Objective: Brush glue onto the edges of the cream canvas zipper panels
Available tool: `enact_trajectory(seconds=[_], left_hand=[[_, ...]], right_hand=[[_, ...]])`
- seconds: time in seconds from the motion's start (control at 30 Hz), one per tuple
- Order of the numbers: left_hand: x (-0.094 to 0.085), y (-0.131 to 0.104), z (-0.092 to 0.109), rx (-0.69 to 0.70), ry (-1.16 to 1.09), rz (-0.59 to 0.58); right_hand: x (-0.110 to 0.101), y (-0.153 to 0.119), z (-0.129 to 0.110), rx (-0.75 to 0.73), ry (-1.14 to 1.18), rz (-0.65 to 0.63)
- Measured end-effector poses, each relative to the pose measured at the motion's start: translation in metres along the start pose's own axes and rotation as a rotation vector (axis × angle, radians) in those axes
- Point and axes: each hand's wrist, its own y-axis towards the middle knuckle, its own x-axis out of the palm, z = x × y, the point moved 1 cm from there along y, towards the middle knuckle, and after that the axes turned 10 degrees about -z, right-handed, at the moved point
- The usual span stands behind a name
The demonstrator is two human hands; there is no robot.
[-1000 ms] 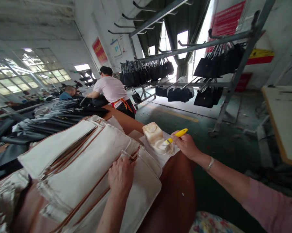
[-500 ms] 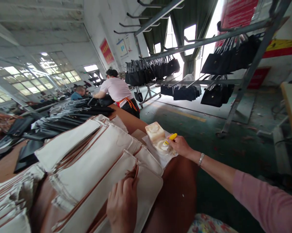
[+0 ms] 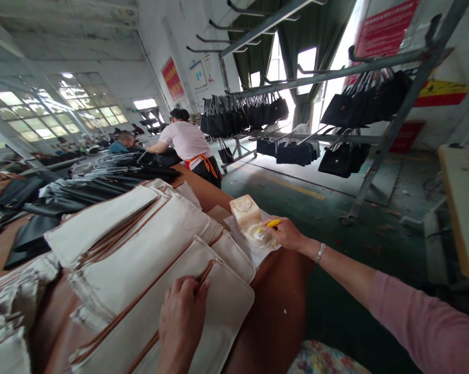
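My right hand (image 3: 288, 234) is closed around a yellow-handled tool (image 3: 273, 223), whose tip is in whitish paste at the near end of a stained, pale plastic container (image 3: 245, 212). Whether the tip is a brush or a blade is unclear. The container lies on a white sheet (image 3: 271, 250) at the table's right side. Over the nearest white panel with brown edging (image 3: 222, 296), my left hand (image 3: 183, 317) pinches a narrow brown strip (image 3: 206, 271). The strip's lower part is hidden by my fingers. More white pieces (image 3: 141, 239) lie overlapping beyond it.
Black bags (image 3: 102, 192) are piled farther along the brown table (image 3: 273, 317). A stack of white pieces (image 3: 12, 311) sits at the left. Another person (image 3: 187, 140) leans over the table's far end. Black bags hang on a wheeled metal rack (image 3: 390, 124) at the right.
My left hand has shifted left and slightly down in the view, still with the brown strip. The yellow handle has tipped lower, its tip still at the paste. The whole view has turned slightly.
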Motion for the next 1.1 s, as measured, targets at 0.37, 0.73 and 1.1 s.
enact_trajectory(seconds=[0.37, 0.73, 1.1], left_hand=[[0.011, 0.028, 0.025, -0.107, 0.027, -0.172], [0.019, 0.014, 0.007, 0.062, -0.551, -0.379], [0.011, -0.012, 0.015, 0.095, -0.944, -0.481]], right_hand=[[-0.011, -0.042, -0.023, -0.178, 0.023, -0.054], [-0.009, -0.04, -0.001, 0.375, 0.216, 0.315], [-0.005, -0.049, -0.143, 0.01, 0.424, 0.115]])
